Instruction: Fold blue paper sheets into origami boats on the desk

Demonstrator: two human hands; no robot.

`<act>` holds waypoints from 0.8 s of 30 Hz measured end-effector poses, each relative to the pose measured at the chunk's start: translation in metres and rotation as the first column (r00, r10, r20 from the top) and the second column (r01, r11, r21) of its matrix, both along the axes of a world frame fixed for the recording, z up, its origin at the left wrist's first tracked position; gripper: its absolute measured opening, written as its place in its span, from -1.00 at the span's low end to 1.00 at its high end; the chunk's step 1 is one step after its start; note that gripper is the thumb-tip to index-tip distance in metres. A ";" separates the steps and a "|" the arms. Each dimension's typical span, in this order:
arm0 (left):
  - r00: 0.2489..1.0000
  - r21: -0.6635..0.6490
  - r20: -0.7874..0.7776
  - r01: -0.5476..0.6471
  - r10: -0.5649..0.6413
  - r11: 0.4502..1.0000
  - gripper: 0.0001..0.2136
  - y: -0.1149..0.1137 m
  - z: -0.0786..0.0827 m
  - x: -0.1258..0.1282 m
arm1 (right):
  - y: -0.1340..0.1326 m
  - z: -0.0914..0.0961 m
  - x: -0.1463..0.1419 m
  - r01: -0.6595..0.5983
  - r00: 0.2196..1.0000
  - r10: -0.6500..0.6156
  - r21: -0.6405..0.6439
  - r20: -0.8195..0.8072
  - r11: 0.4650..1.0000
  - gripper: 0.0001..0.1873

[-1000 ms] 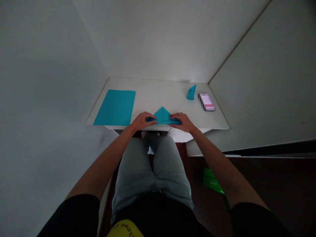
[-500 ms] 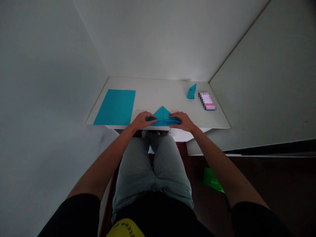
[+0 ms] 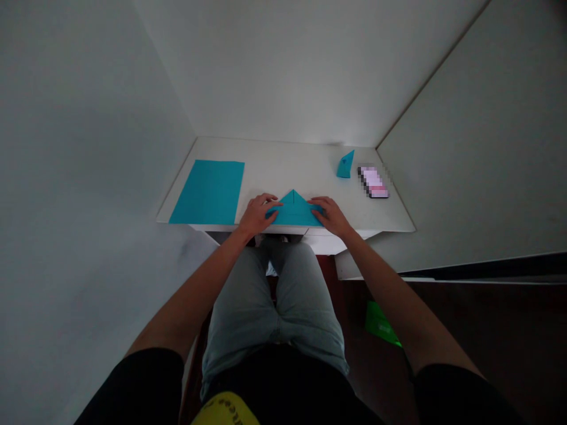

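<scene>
A blue paper folded into a triangle (image 3: 293,210) lies flat at the near edge of the small white table (image 3: 287,168). My left hand (image 3: 257,212) rests on its left corner, fingers pinched on the paper. At the right corner my right hand (image 3: 330,214) grips the paper the same way. My legs in grey trousers are under the table edge.
A flat blue sheet (image 3: 208,192) lies on the left of the table. A small folded blue paper piece (image 3: 345,164) stands at the back right, beside a blurred pink object (image 3: 372,182). Walls close in left, behind and right. Something green (image 3: 381,324) lies on the dark floor.
The raised bottom strip of the paper has been folded up flat, so the piece now shows as a plain triangle. Both hands have shifted slightly up the table.
</scene>
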State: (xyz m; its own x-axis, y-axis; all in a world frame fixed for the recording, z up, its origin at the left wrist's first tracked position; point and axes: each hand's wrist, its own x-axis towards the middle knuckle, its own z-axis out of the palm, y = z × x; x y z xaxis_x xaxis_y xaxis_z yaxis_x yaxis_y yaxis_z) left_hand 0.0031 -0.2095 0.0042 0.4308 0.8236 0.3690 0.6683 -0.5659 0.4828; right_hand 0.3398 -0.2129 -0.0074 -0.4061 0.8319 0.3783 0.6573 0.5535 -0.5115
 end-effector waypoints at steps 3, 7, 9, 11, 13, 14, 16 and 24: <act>0.989 0.044 -0.148 0.026 -0.019 0.999 -0.60 -0.010 0.007 0.014 | -0.009 0.007 -0.006 0.078 0.987 -0.088 0.076 0.131 0.994 -0.64; 0.953 -0.017 -0.255 0.165 -0.164 0.986 -0.55 -0.021 0.009 0.044 | -0.021 0.012 -0.026 0.066 0.946 -0.098 0.114 0.309 0.991 -0.56; 0.953 -0.050 -0.258 0.153 -0.161 0.987 -0.57 -0.025 0.007 0.054 | -0.026 0.009 -0.036 -0.002 0.945 -0.024 0.079 0.326 0.997 -0.52; 0.960 -0.056 -0.234 0.144 -0.153 0.988 -0.59 -0.029 0.004 0.055 | -0.031 0.003 -0.040 -0.043 0.958 0.026 0.051 0.287 0.998 -0.47; 0.966 -0.048 -0.200 0.156 -0.163 0.987 -0.53 -0.034 0.000 0.048 | -0.037 -0.003 -0.038 -0.040 0.972 0.028 0.048 0.233 0.998 -0.46; 0.969 -0.044 -0.184 0.158 -0.163 0.987 -0.47 -0.036 -0.002 0.043 | -0.040 -0.006 -0.035 -0.026 0.977 0.015 0.052 0.212 0.998 -0.46; 0.978 -0.043 -0.157 0.132 -0.137 0.990 -0.40 -0.040 -0.005 0.029 | -0.047 -0.010 -0.025 0.003 0.981 -0.015 0.060 0.191 0.998 -0.40; 0.997 -0.084 -0.071 0.030 -0.036 0.996 -0.54 -0.056 -0.008 -0.004 | -0.071 -0.018 -0.008 0.056 0.980 -0.070 0.076 0.187 0.995 -0.49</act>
State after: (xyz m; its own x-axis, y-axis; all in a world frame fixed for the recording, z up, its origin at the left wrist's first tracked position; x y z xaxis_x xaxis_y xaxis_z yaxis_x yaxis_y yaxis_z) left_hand -0.0004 -0.2653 -0.0042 0.4814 0.8349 0.2669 0.6845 -0.5483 0.4805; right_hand 0.3322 -0.2843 -0.0252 -0.4234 0.8323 0.3578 0.7733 0.5378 -0.3359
